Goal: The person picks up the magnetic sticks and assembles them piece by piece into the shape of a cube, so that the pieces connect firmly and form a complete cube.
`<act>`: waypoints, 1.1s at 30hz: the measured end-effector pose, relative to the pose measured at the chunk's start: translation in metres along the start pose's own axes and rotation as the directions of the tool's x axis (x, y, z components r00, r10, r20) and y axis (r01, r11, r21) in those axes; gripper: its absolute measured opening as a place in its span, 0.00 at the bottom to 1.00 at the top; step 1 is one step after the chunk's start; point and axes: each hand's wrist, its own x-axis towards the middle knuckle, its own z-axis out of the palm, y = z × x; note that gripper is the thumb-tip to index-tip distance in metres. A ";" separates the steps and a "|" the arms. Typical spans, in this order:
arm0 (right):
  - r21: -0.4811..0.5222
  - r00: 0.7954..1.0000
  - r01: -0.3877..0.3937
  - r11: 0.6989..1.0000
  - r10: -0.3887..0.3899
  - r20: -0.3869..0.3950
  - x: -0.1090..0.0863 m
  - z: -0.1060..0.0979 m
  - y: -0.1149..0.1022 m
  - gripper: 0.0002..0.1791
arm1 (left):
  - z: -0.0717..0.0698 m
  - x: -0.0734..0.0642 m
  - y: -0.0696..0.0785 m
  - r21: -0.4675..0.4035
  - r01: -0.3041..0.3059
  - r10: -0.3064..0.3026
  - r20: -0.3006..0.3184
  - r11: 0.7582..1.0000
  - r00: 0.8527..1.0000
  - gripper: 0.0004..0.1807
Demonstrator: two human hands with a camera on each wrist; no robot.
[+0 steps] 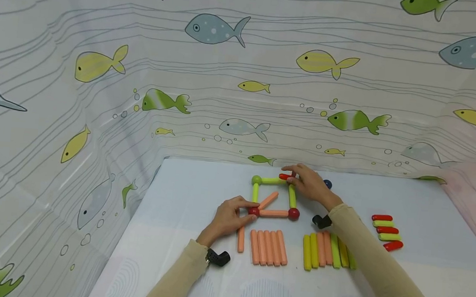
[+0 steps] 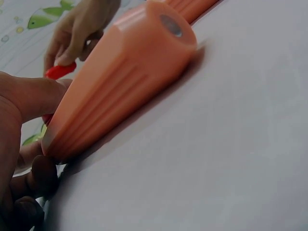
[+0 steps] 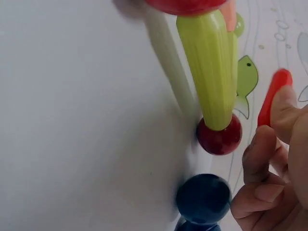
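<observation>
My right hand [image 1: 308, 182] pinches a short red stick [image 3: 275, 96] over the far right corner of a square of sticks and balls. In the right wrist view, a dark red ball [image 3: 219, 135] sits at that corner, at the end of a lime stick [image 3: 207, 72]. With thumb and fingers, my left hand [image 1: 228, 216] holds the red ball [image 1: 254, 211] at the near left corner. From this ball an orange stick [image 1: 274, 213] runs to another red ball [image 1: 293, 214], and a second orange stick [image 1: 269, 201] slants away. A green ball [image 1: 256, 180] forms the far left corner.
A lone orange stick [image 1: 241, 239] lies below my left hand, beside a row of orange sticks [image 1: 269, 248]. Yellow, orange and green sticks [image 1: 324, 250] lie under my right forearm. Red and lime sticks [image 1: 387, 230] are at right. A dark blue ball [image 3: 203, 198] sits beside my right hand.
</observation>
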 end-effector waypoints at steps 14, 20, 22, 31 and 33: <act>0.287 0.985 -0.172 0.942 0.167 0.040 -0.003 0.002 -0.008 0.23 | 0.000 0.000 -0.001 0.011 0.014 -0.014 0.002 1.000 1.000 0.19; 0.259 0.994 -0.110 0.960 0.102 0.043 -0.003 0.001 -0.007 0.15 | 0.000 -0.001 0.000 0.001 0.026 -0.026 0.011 1.000 1.000 0.19; 0.243 0.995 -0.098 0.965 0.087 0.054 -0.003 0.000 -0.007 0.11 | 0.000 -0.001 0.000 -0.002 0.027 -0.027 0.014 1.000 1.000 0.19; 0.065 0.994 -0.035 0.997 0.028 0.104 -0.001 -0.002 -0.007 0.17 | 0.000 0.000 -0.001 -0.002 0.015 -0.015 0.008 1.000 1.000 0.19; 0.026 0.992 -0.023 0.999 0.019 0.125 0.000 0.000 -0.007 0.18 | 0.000 0.000 -0.001 -0.005 0.010 -0.010 0.007 1.000 1.000 0.19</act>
